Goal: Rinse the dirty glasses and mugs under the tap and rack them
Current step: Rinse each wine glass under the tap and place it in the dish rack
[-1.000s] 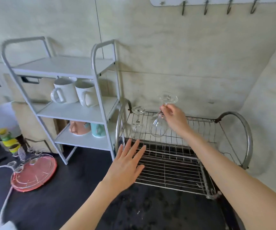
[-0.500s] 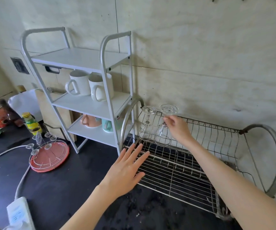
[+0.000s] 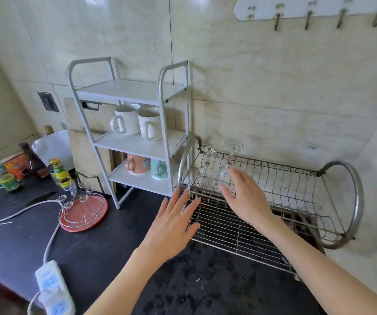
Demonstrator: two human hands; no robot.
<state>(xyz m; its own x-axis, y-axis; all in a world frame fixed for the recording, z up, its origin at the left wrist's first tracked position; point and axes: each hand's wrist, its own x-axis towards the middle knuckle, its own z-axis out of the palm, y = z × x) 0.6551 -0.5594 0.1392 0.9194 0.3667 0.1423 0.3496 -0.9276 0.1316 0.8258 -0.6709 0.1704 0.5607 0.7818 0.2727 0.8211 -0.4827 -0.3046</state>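
Note:
Two clear stemmed glasses stand upside down at the left end of the metal dish rack (image 3: 296,178): one on the left (image 3: 206,163) and one on the right (image 3: 229,163). My right hand (image 3: 246,196) hovers just in front of the right glass with fingers spread, holding nothing. My left hand (image 3: 171,226) is held flat with straight fingers over the rack's front left corner. Two white mugs (image 3: 137,121) sit on the middle shelf of the white shelf unit (image 3: 135,146). A pink mug (image 3: 136,164) and a pale green mug (image 3: 159,169) sit on the lowest shelf.
A red round tray with a wire holder (image 3: 83,211) lies on the black counter (image 3: 92,246) to the left. Bottles and jars (image 3: 58,171) stand at far left. A white power strip (image 3: 51,289) and cable lie near the front edge. Hooks (image 3: 307,17) hang on the wall.
My right hand has let go of the right glass and drawn back toward me, leaving it standing upside down in the rack. The left hand has stayed open.

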